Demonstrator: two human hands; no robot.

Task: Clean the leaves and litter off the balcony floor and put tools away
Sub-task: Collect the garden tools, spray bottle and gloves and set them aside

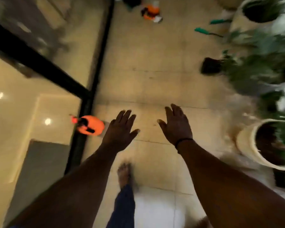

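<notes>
Reaching — left hand (pixel 120 129) and right hand (pixel 176 125) spread, holding nothing | two orange sprayers (pixel 89 125) | two pots (pixel 247 145)

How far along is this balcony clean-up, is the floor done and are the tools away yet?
The beige tiled floor shows no clear leaves or litter, though the picture is blurred. Nothing is in hand: the left hand and right hand are both spread open and empty. Left to do: two green-handled tools still lie by the cream planter, and a dark dustpan-like thing sits near the plants.
</notes>
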